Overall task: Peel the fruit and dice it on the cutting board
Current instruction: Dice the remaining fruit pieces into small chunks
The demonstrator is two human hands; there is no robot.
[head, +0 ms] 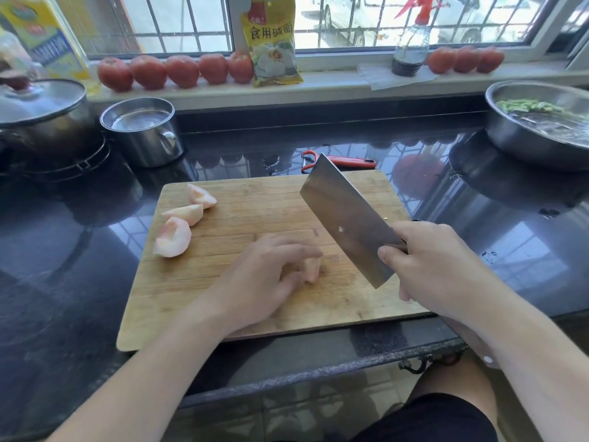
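Holding a peeled fruit piece under curled fingers of the left hand on the cutting board; right hand gripping the cleaver, blade raised. Three wedges near board's left edge.

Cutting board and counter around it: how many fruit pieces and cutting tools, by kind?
Peeled fruit wedges lying free on the cutting board: 3
Fruit piece under the left hand: 1
Cleaver in the right hand: 1
Red peeler: 1
Total: 6
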